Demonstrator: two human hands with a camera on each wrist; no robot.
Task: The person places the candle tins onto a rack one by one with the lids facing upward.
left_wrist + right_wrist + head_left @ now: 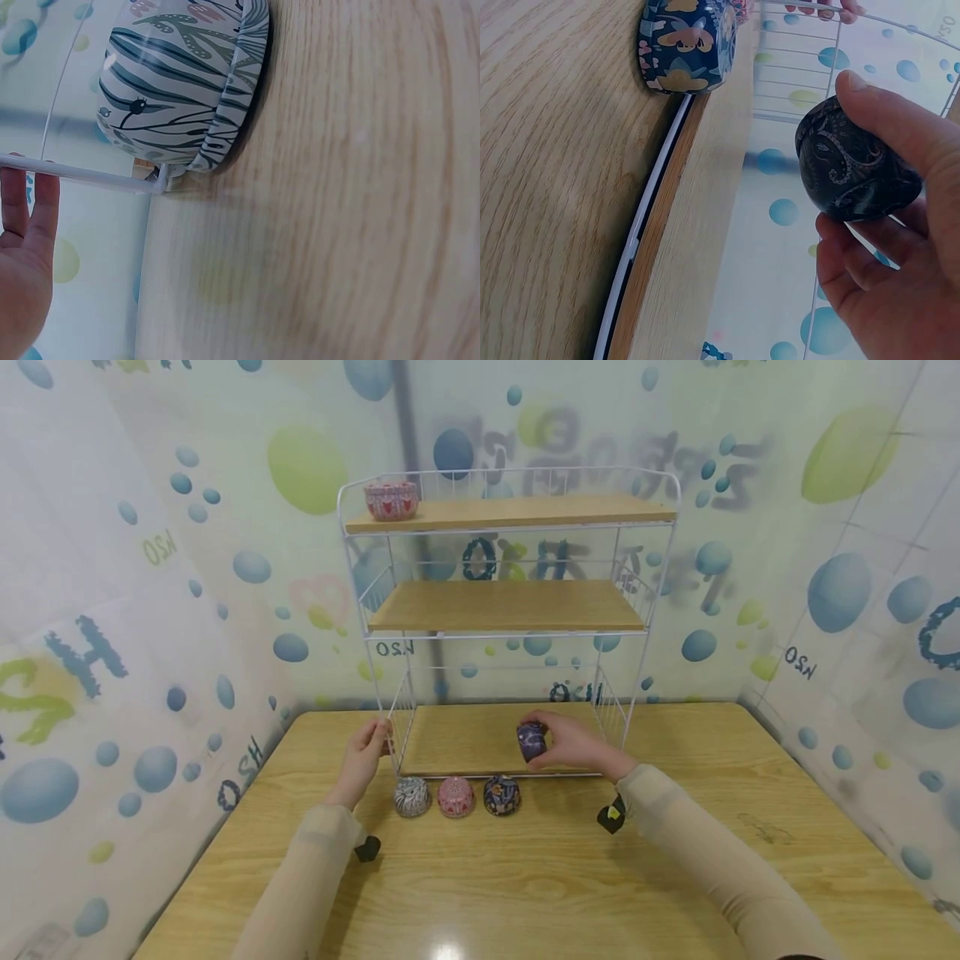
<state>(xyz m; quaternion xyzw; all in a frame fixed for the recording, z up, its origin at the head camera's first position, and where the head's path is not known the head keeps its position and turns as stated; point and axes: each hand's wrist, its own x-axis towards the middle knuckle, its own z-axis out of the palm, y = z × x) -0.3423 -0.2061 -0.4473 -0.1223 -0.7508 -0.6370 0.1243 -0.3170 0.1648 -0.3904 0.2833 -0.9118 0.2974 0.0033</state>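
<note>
My right hand [573, 743] pinches a small dark purple paisley tin [532, 741] between thumb and fingers, tilted on its side over the bottom shelf [465, 735]. In the right wrist view the tin [855, 161] shows its rounded body and rim. My left hand [366, 752] holds the front left post of the white wire rack; its fingers [43, 206] reach behind the white bar [82, 174]. In front of the rack, rim down on the table, sit a grey-and-white leaf tin [412, 797], a pink tin [455, 797] and a navy floral tin [502, 796].
The three-tier rack stands at the back of the wooden table [480, 885], close to a patterned wall. A pink-and-red heart tin [392, 502] is at the left end of the top shelf [525, 512]. The middle shelf [506, 605] is bare wood.
</note>
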